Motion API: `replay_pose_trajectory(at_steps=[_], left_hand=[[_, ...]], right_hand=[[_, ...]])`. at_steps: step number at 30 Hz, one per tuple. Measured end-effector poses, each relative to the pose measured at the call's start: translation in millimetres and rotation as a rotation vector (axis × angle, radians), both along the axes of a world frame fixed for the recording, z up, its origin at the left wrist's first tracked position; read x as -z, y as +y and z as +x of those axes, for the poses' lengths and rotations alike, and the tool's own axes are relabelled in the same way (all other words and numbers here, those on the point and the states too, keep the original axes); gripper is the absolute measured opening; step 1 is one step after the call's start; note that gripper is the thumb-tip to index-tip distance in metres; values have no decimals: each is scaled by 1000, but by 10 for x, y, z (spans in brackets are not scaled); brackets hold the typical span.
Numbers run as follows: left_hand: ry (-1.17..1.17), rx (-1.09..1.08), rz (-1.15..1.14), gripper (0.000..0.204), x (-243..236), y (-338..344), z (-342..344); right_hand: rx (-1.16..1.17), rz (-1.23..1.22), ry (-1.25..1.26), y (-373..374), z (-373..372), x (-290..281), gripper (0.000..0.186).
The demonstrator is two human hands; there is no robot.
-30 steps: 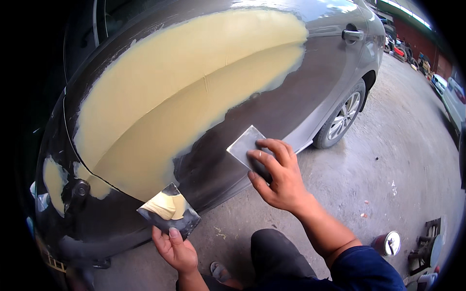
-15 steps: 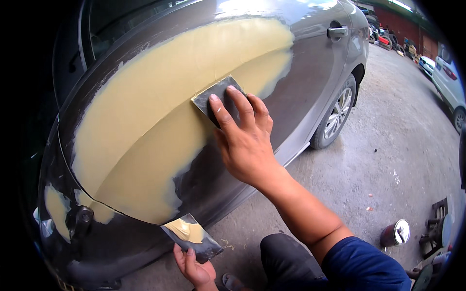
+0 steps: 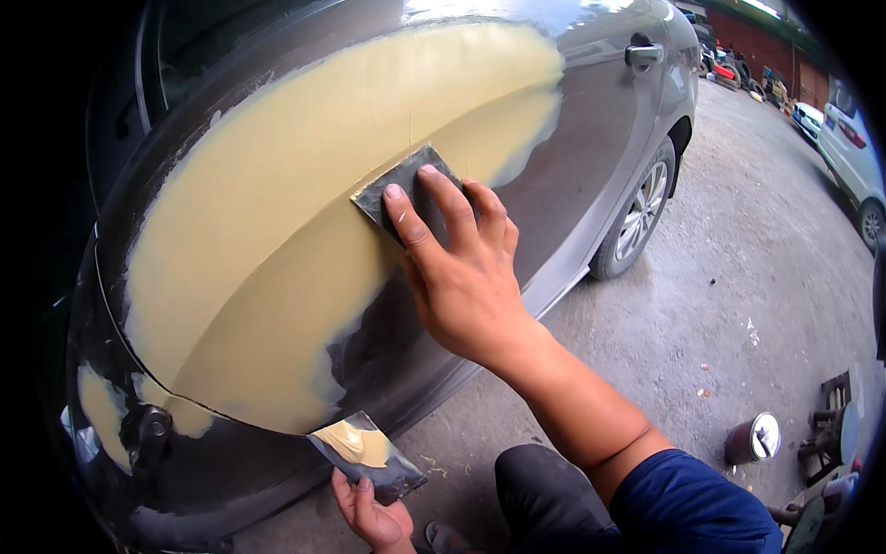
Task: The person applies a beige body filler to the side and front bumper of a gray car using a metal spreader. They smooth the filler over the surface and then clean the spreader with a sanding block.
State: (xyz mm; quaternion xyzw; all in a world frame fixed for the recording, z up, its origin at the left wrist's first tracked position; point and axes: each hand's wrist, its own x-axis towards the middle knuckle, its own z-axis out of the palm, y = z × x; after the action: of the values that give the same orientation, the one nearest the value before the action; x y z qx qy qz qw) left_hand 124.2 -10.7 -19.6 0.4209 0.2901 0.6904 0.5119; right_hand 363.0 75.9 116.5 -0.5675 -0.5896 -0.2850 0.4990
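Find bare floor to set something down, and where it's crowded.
Free: the concrete between the rear wheel, right forearm and round can, apart from small scraps. Crowded: lower right, around the can and dark stool; also below the car door, where the left hand, its paste-loaded plate and the person's leg sit close together.

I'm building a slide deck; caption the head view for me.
Right hand holds a dark scraper against yellow paste on a car; left hand holds a paste-topped plate.

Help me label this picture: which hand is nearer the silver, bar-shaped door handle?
Right. The right hand is below and left of the door handle; the left hand is farther down and left.
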Motion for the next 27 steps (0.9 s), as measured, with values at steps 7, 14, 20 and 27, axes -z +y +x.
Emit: replay_pose_trajectory(at_steps=[7, 14, 20, 27], left_hand=[[33, 30, 41, 52, 48, 73, -24], [18, 22, 20, 51, 71, 57, -35], [6, 22, 13, 51, 65, 17, -32], [0, 26, 37, 50, 57, -13, -56]], right_hand=[[1, -6, -38, -4, -73, 219, 60], [-23, -73, -50, -57, -161, 503, 62], [-42, -182, -61, -194, -162, 650, 60], [-49, 8, 31, -278, 10, 151, 63]])
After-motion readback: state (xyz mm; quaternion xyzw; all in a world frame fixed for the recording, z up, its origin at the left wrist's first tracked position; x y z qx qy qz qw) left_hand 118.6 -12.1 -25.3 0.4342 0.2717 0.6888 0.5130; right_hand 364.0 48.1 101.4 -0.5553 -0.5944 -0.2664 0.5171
